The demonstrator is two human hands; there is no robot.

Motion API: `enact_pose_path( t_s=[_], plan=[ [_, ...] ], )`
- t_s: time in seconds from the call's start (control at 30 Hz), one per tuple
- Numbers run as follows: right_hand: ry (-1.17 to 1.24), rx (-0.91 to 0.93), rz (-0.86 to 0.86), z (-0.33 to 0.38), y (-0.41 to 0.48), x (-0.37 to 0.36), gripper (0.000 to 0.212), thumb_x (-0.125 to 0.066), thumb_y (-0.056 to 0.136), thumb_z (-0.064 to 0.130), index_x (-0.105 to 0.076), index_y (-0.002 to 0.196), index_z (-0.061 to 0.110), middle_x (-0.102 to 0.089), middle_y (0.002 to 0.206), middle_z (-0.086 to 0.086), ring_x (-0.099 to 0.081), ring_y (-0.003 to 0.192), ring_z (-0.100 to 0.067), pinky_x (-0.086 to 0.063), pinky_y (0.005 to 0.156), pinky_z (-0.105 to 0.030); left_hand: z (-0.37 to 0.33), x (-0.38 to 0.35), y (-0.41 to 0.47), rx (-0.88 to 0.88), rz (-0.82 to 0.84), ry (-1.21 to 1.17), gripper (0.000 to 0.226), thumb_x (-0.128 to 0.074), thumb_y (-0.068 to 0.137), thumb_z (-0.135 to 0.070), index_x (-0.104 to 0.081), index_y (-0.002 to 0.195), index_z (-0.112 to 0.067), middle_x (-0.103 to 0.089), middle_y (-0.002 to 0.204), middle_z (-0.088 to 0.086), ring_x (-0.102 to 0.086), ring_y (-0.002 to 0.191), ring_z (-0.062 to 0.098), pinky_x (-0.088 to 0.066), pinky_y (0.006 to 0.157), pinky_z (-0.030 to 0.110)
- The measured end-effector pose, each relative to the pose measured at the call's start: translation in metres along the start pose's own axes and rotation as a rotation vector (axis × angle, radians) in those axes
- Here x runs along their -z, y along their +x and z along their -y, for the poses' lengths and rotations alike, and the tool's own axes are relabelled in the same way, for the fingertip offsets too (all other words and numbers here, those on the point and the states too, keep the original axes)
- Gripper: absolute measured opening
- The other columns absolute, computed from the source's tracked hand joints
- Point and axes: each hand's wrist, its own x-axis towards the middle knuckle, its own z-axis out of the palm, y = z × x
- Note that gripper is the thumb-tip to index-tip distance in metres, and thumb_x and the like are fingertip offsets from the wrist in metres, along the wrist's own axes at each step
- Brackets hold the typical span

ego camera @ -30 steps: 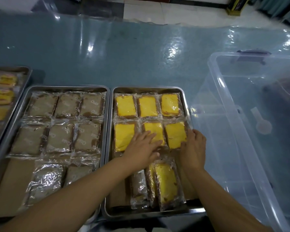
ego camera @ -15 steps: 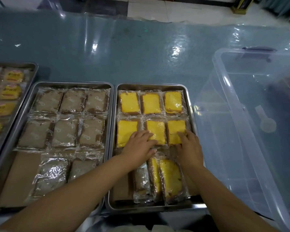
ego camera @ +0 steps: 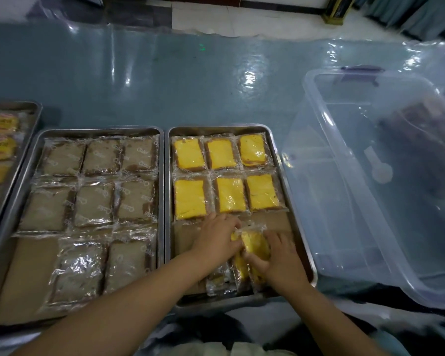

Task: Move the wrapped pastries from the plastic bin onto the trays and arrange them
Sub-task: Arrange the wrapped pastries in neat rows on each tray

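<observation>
- Your right hand (ego camera: 280, 262) grasps a wrapped yellow pastry (ego camera: 256, 244) from its right side, fingers curled round it, over the near end of the right tray (ego camera: 216, 127).
- Your left hand (ego camera: 216, 240) curls its fingers onto the left edge of that same pastry, so both hands hold it.
- Just under your hands, a few more wrapped pieces (ego camera: 220, 280) stand on edge, bunched together at the tray's near rim.
- Six yellow pastries (ego camera: 230, 195) lie flat in two rows of three in the far part of this tray.
- The middle tray (ego camera: 100, 130) holds brown wrapped pastries (ego camera: 94, 202), laid flat.
- The clear plastic bin (ego camera: 319, 214) sits on the table (ego camera: 165, 86) just right of the right tray.
</observation>
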Motion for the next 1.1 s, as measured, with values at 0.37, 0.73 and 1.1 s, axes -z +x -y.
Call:
enact_pose_path(
  t_s=[0.37, 0.73, 1.1],
  plan=[
    [-0.171, -0.193, -0.11, 0.002, -0.008, 0.003, 0.062, -0.064, 0.079, 0.046, -0.04, 0.13, 0.021, -0.046, 0.133, -0.002, -0.041, 0.121, -0.019, -0.039, 0.096, -0.033, 0.019, -0.004, -0.015, 0.062, 0.107, 0.152, 0.071, -0.065, 0.077, -0.046, -0.034, 0.138, -0.025, -0.042, 0.138, -0.003, -0.026, 0.131, 0.021, -0.024, 0.108, 0.042],
    [-0.2, -0.031, -0.284, 0.008, -0.012, -0.002, 0.042, -0.064, 0.085, 0.037, -0.055, 0.121, 0.019, -0.052, 0.123, -0.001, -0.047, 0.112, -0.019, -0.044, 0.09, -0.032, 0.011, 0.0, -0.029, 0.009, -0.055, -0.044, 0.045, -0.06, 0.085, -0.02, -0.043, 0.126, -0.029, -0.055, 0.118, -0.008, -0.045, 0.113, 0.013, -0.034, 0.097, 0.031],
    [-0.011, -0.01, 0.056, 0.031, -0.024, -0.019, 0.071, -0.068, 0.071, 0.046, -0.036, 0.131, 0.027, -0.049, 0.123, 0.005, -0.048, 0.108, -0.014, -0.048, 0.085, -0.031, 0.036, 0.019, -0.029, 0.225, 0.097, 0.071, 0.041, -0.056, 0.087, -0.019, -0.048, 0.127, -0.02, -0.049, 0.126, 0.005, -0.039, 0.119, 0.023, -0.037, 0.098, 0.034]
  ],
)
